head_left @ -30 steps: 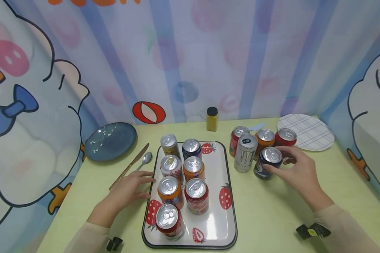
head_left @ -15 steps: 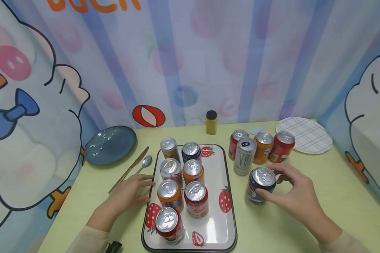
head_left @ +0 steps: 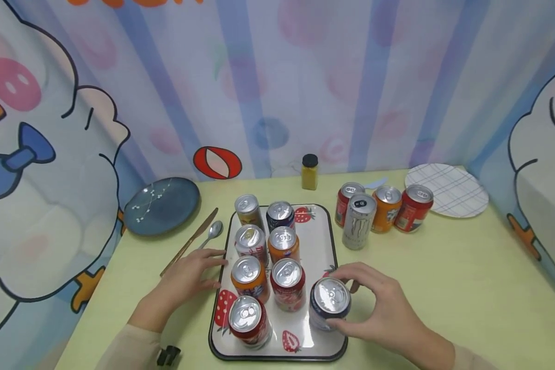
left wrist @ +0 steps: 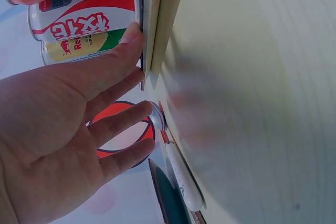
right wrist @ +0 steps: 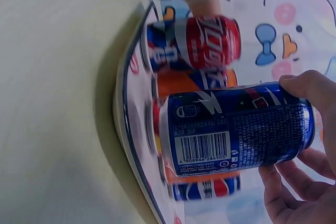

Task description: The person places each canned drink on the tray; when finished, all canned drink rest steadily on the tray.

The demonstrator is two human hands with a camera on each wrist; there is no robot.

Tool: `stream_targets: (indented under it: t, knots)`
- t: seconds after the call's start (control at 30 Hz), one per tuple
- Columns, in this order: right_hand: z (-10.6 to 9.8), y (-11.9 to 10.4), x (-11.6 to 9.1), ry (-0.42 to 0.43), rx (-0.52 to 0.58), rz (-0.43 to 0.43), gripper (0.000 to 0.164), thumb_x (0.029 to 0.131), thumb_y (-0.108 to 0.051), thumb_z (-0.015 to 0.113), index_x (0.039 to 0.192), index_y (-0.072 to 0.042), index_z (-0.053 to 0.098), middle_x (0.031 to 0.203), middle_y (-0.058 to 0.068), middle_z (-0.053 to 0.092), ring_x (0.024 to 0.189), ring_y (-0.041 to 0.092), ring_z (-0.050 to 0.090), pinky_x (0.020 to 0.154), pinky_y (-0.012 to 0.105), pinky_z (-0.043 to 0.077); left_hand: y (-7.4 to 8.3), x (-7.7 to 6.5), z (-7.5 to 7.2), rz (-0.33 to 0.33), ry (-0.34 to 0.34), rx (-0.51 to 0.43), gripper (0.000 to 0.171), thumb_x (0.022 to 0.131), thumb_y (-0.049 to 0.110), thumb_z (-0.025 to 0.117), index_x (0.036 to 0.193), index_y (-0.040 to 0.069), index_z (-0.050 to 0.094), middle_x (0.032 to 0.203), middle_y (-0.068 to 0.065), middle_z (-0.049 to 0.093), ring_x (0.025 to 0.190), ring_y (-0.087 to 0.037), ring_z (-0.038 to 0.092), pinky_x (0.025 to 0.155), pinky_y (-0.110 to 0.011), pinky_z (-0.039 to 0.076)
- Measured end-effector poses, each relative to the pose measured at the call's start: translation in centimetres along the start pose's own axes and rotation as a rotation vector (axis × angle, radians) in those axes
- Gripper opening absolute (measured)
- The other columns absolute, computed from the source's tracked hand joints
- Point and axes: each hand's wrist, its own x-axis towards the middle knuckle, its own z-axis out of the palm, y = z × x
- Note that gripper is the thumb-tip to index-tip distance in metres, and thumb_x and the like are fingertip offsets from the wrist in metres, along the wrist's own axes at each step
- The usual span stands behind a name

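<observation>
My right hand grips a dark blue soda can between thumb and fingers, upright over the front right part of the strawberry-print tray. The can's barcode side faces the right wrist view, its base close over the tray. At the tray's left edge rests my left hand, fingers spread and loosely straight, holding nothing. Two columns of cans stand on the tray, among them a red can in front, an orange can behind it and a white can.
Right of the tray stand a silver tall can, an orange can and two red cans, before a checked plate. A knife, a spoon and a dark plate lie left. A yellow jar stands behind.
My right hand has carried the dark blue can from the group at the right, forward and left to over the tray. The left hand stays at the tray's edge.
</observation>
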Motion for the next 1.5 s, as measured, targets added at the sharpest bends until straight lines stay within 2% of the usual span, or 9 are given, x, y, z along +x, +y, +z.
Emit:
stream_targets:
  t: [0.17, 0.43, 0.8, 0.9, 1.0, 1.2, 1.27, 1.37, 1.5]
  knots:
    - [1.8, -1.1, 0.3, -0.052, 0.043, -0.014, 0.067, 0.064, -0.032, 0.101, 0.122, -0.027, 0.068, 0.12, -0.01, 0.069, 0.103, 0.006, 0.064, 0.082, 0.024, 0.058, 0.1, 0.5, -0.5, -0.001, 0.007, 0.007, 0.053, 0.08, 0.03, 0.089, 0.13, 0.018, 0.073, 0.145, -0.01, 0.063, 0.135, -0.038, 0.057, 0.106, -0.06, 0.051]
    - [4.4, -1.4, 0.9, -0.105, 0.119, -0.065, 0.063, 0.071, -0.035, 0.097, 0.125, -0.023, 0.066, 0.121, -0.007, 0.07, 0.107, 0.008, 0.065, 0.08, 0.027, 0.059, 0.0, 1.0, -0.9, 0.006, 0.012, 0.014, 0.054, 0.08, 0.028, 0.089, 0.13, 0.018, 0.073, 0.145, -0.01, 0.063, 0.135, -0.037, 0.057, 0.107, -0.059, 0.05]
    - [4.7, -1.2, 1.2, -0.136, 0.082, -0.084, 0.063, 0.072, -0.041, 0.095, 0.126, -0.023, 0.067, 0.122, -0.008, 0.067, 0.106, 0.007, 0.065, 0.085, 0.026, 0.06, 0.1, 1.1, -1.2, 0.013, 0.015, 0.007, 0.054, 0.08, 0.029, 0.089, 0.129, 0.017, 0.073, 0.145, -0.01, 0.063, 0.135, -0.038, 0.057, 0.106, -0.06, 0.051]
    - [3.9, -1.1, 1.5, -0.146, 0.073, -0.088, 0.066, 0.071, -0.043, 0.095, 0.128, -0.022, 0.068, 0.126, -0.006, 0.066, 0.104, 0.008, 0.066, 0.084, 0.026, 0.06, -0.1, 1.0, -1.2, 0.018, 0.017, 0.011, 0.053, 0.08, 0.029, 0.089, 0.129, 0.017, 0.073, 0.144, -0.01, 0.063, 0.134, -0.038, 0.058, 0.105, -0.06, 0.051]
    - [2.0, -0.4, 2.5, -0.122, 0.024, -0.084, 0.068, 0.071, -0.042, 0.095, 0.13, -0.02, 0.069, 0.131, -0.003, 0.066, 0.107, 0.011, 0.067, 0.087, 0.03, 0.061, -0.2, 1.0, -1.2, 0.024, 0.018, 0.004, 0.053, 0.08, 0.03, 0.089, 0.129, 0.018, 0.073, 0.144, -0.01, 0.063, 0.134, -0.038, 0.058, 0.105, -0.06, 0.051]
    - [-2.8, 4.0, 5.6, 0.088, -0.168, -0.083, 0.064, 0.067, -0.021, 0.099, 0.124, -0.013, 0.073, 0.135, 0.006, 0.066, 0.122, 0.022, 0.063, 0.103, 0.019, 0.05, -0.5, 0.9, -1.1, 0.043, 0.021, -0.004, 0.053, 0.08, 0.03, 0.089, 0.129, 0.017, 0.073, 0.143, -0.011, 0.064, 0.132, -0.038, 0.059, 0.104, -0.059, 0.052]
    - [-4.0, 5.5, 6.4, 0.161, -0.253, -0.065, 0.063, 0.067, -0.015, 0.098, 0.124, -0.01, 0.072, 0.136, 0.009, 0.064, 0.128, 0.028, 0.058, 0.11, 0.023, 0.045, -0.6, 0.8, -1.0, 0.047, 0.026, -0.003, 0.053, 0.08, 0.029, 0.089, 0.128, 0.016, 0.074, 0.143, -0.01, 0.064, 0.131, -0.038, 0.06, 0.103, -0.059, 0.053]
    - [-5.4, 7.3, 7.3, 0.223, -0.354, -0.018, 0.063, 0.069, -0.012, 0.097, 0.126, -0.005, 0.07, 0.137, 0.015, 0.061, 0.124, 0.034, 0.056, 0.097, 0.029, 0.049, -0.7, 0.6, -0.7, 0.046, 0.031, -0.015, 0.052, 0.079, 0.028, 0.089, 0.127, 0.016, 0.074, 0.142, -0.01, 0.065, 0.131, -0.037, 0.061, 0.103, -0.058, 0.053]
    - [-6.3, 8.9, 7.8, 0.217, -0.387, 0.048, 0.065, 0.073, -0.014, 0.095, 0.13, -0.003, 0.066, 0.136, 0.018, 0.059, 0.107, 0.035, 0.064, 0.074, 0.037, 0.055, -0.5, 0.3, 0.0, 0.042, 0.016, -0.045, 0.052, 0.079, 0.028, 0.089, 0.127, 0.015, 0.074, 0.143, -0.01, 0.064, 0.131, -0.038, 0.06, 0.104, -0.059, 0.052]
